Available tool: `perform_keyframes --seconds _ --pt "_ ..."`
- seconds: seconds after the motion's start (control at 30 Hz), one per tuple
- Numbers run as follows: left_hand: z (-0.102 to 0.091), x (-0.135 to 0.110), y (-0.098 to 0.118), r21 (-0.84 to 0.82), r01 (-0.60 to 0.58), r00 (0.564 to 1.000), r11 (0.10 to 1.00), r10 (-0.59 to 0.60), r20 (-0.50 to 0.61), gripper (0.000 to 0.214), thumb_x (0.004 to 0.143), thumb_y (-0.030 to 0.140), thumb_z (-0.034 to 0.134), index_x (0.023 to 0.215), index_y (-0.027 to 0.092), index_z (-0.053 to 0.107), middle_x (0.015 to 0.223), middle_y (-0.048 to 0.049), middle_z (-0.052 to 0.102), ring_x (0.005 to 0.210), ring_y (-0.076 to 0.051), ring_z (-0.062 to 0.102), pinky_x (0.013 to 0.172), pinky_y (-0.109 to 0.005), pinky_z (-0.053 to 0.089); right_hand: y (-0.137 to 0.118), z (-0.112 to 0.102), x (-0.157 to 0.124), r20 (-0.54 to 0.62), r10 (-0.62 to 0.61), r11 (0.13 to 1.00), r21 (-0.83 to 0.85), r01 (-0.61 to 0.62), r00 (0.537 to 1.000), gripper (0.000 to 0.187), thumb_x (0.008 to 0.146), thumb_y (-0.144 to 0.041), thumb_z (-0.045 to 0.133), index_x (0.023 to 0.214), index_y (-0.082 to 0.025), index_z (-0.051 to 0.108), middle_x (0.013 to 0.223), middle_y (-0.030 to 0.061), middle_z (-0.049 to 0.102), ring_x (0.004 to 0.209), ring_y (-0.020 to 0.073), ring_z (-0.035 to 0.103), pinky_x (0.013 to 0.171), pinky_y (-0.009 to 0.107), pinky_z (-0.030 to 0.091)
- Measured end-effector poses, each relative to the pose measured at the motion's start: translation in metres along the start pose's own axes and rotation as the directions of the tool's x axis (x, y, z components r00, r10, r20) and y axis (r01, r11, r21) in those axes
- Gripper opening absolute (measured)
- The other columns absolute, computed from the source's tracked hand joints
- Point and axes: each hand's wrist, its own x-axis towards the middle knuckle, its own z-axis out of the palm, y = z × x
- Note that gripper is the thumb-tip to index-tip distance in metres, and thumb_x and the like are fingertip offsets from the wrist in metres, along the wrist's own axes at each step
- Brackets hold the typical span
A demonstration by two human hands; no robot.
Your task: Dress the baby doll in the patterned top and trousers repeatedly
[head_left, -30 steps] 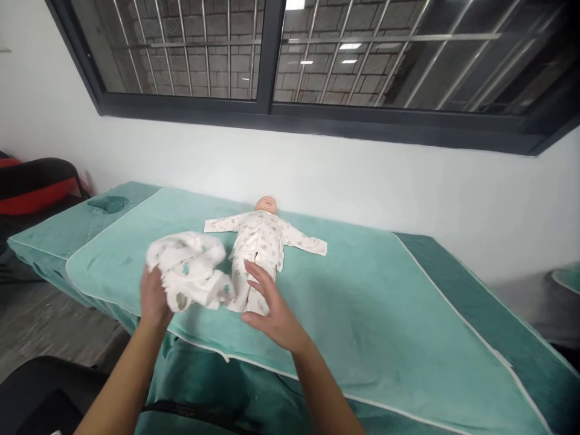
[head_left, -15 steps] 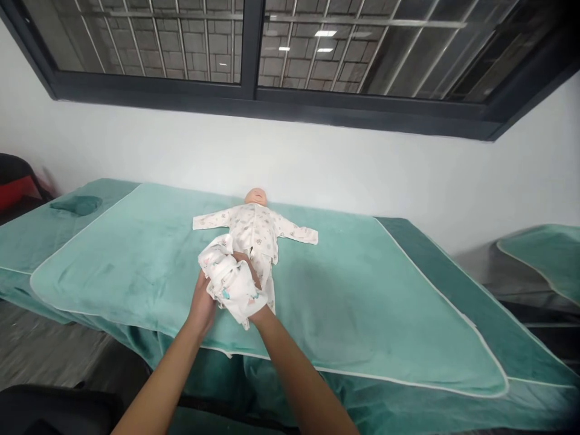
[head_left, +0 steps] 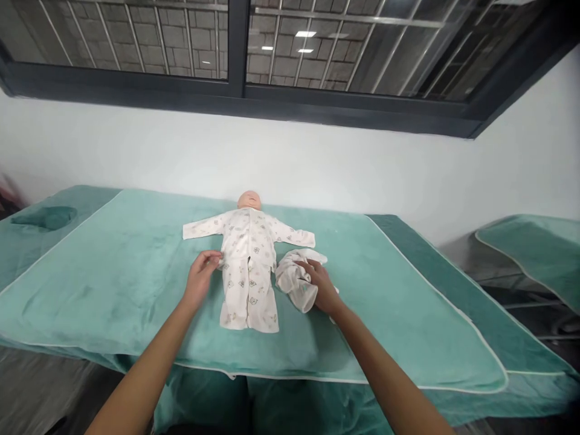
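Note:
A baby doll [head_left: 249, 200] lies on its back in a white printed long-sleeved baby shirt [head_left: 240, 232], arms out to the sides. White printed baby trousers [head_left: 263, 299] lie straight down from the shirt's hem. At the doll's waist, on the left, my left hand [head_left: 202, 277] has its fingertips closed at the shirt's edge; the fabric between them is small. My right hand [head_left: 319, 284] is closed on a crumpled white baby garment [head_left: 294, 281], which rests on the bed just right of the trousers.
A light green velvet sheet [head_left: 389, 326] with white piping covers the bed. At the bed's left end is a face hole [head_left: 45, 217]. A white wall [head_left: 190, 151] and a dark-framed window [head_left: 317, 109] rise behind; another green-covered bed [head_left: 539, 248] stands right.
The crumpled garment has moved from over the doll's legs to its right side, under my right hand. My left hand has left it and moved to the shirt's left edge. The trousers now show fully.

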Motion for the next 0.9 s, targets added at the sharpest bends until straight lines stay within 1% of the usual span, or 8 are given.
perform_keyframes --seconds 0.17,0.27,0.33,0.43,0.53,0.6,0.7,0.9 --pt "0.037 0.056 -0.004 0.221 -0.163 0.986 0.962 0.154 0.056 0.021 0.088 0.035 0.059 0.100 0.023 0.071 0.107 -0.0052 0.070 0.098 -0.021 0.062 0.091 -0.035 0.049 0.015 -0.057 0.021 0.334 -0.084 0.994 0.090 0.057 0.939 0.081 0.067 -0.039 0.082 0.144 -0.031 0.055 0.148 0.0144 0.052 0.128 0.0361 0.058 0.090 0.042 0.057" --pt "0.064 0.101 -0.002 0.336 -0.301 0.953 0.893 0.272 0.131 0.025 0.090 0.027 0.052 0.106 0.022 0.071 0.114 -0.0065 0.068 0.108 -0.022 0.061 0.094 -0.034 0.048 -0.021 -0.076 0.059 0.170 -0.093 0.987 0.143 0.069 0.981 0.061 0.077 -0.042 0.074 0.135 -0.032 0.062 0.140 0.0106 0.060 0.121 0.0327 0.062 0.091 0.041 0.054" --pt "0.081 0.130 -0.002 0.408 -0.346 0.938 0.845 0.297 0.180 0.032 0.091 0.022 0.049 0.116 0.021 0.070 0.119 -0.0082 0.065 0.111 -0.022 0.061 0.097 -0.035 0.048 -0.052 -0.056 0.098 0.018 -0.059 0.966 0.253 0.053 0.998 0.039 0.088 -0.039 0.059 0.125 -0.028 0.064 0.126 0.0078 0.067 0.107 0.0251 0.066 0.089 0.038 0.053" --pt "0.103 0.161 -0.007 0.557 -0.315 0.948 0.769 0.228 0.221 0.040 0.091 0.017 0.049 0.124 0.024 0.070 0.121 -0.0089 0.062 0.111 -0.023 0.061 0.099 -0.036 0.047 -0.082 0.012 0.163 -0.124 0.052 0.931 0.365 -0.003 0.991 0.029 0.085 -0.030 0.054 0.110 -0.022 0.066 0.108 0.0053 0.070 0.085 0.0184 0.064 0.085 0.035 0.050" --pt "0.114 0.170 -0.019 0.699 -0.272 0.962 0.661 0.180 0.204 0.038 0.093 0.016 0.048 0.118 0.028 0.074 0.122 -0.0085 0.061 0.113 -0.026 0.060 0.093 -0.036 0.049 -0.079 0.080 0.208 -0.215 0.343 0.851 0.483 -0.205 0.914 0.023 0.086 -0.029 0.044 0.095 -0.020 0.063 0.090 0.0041 0.069 0.081 0.0185 0.059 0.078 0.032 0.047" --pt "0.115 0.169 -0.027 0.721 -0.273 0.962 0.637 0.204 0.183 0.038 0.095 0.018 0.046 0.119 0.028 0.073 0.124 -0.0091 0.060 0.116 -0.026 0.058 0.091 -0.035 0.049 -0.067 0.106 0.220 -0.204 0.419 0.789 0.564 -0.244 0.885 0.022 0.085 -0.032 0.045 0.094 -0.021 0.062 0.084 0.0017 0.068 0.079 0.0184 0.059 0.076 0.030 0.045" --pt "0.112 0.167 -0.034 0.699 -0.264 0.964 0.665 0.215 0.159 0.038 0.098 0.022 0.044 0.125 0.026 0.070 0.125 -0.0089 0.059 0.116 -0.024 0.059 0.093 -0.034 0.049 -0.055 0.114 0.222 -0.172 0.356 0.794 0.573 -0.201 0.918 0.021 0.085 -0.036 0.049 0.096 -0.025 0.062 0.081 -0.0024 0.067 0.076 0.0173 0.058 0.075 0.029 0.043" --pt "0.110 0.170 -0.031 0.706 -0.235 0.971 0.668 0.192 0.142 0.042 0.096 0.018 0.045 0.127 0.030 0.070 0.124 -0.0068 0.060 0.113 -0.023 0.059 0.092 -0.033 0.050 -0.063 0.100 0.221 -0.090 0.231 0.871 0.462 -0.165 0.969 0.029 0.082 -0.052 0.061 0.096 -0.026 0.061 0.084 -0.0038 0.062 0.076 0.0167 0.056 0.072 0.029 0.041"
